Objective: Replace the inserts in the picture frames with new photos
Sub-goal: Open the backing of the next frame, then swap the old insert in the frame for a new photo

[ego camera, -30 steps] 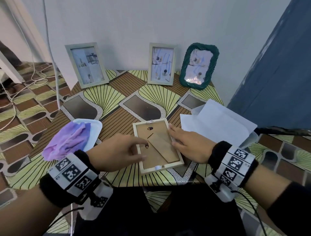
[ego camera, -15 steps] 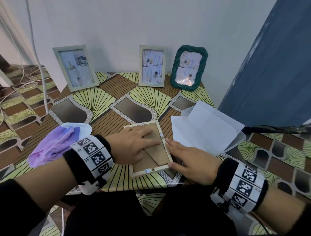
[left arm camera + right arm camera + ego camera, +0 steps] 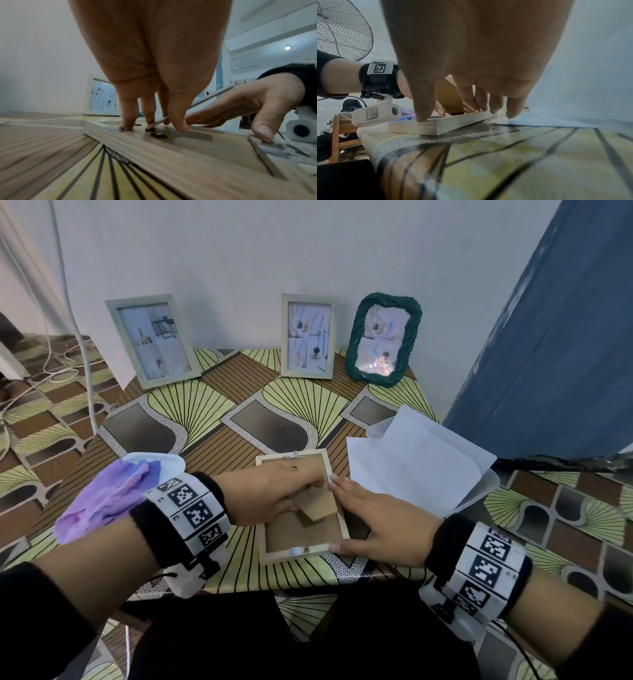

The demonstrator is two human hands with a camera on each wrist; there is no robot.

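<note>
face-down wooden frame (image 3: 301, 553) under both hands on a patterned table (image 3: 205, 409).

set against a pale wall (image 3: 274, 251), blue panel (image 3: 565, 337) to the right, cables on the floor at left, a fan (image 3: 342, 29) in the right wrist view. long axis running away from the near edge, brown backing up, cardboard stand (image 3: 317, 505) lifted off the backing. left hand (image 3: 270, 494) pinching the stand, fingertips down on the backing; right hand (image 3: 380, 525) spread and relaxed, thumb on the near corner, fingers along the right rail. clear tray (image 3: 479, 491) just right, holding white sheets (image 3: 411, 460); white dish (image 3: 168, 462) at left, holding a purple cloth (image 3: 102, 501). three upright frames along the wall.
</note>
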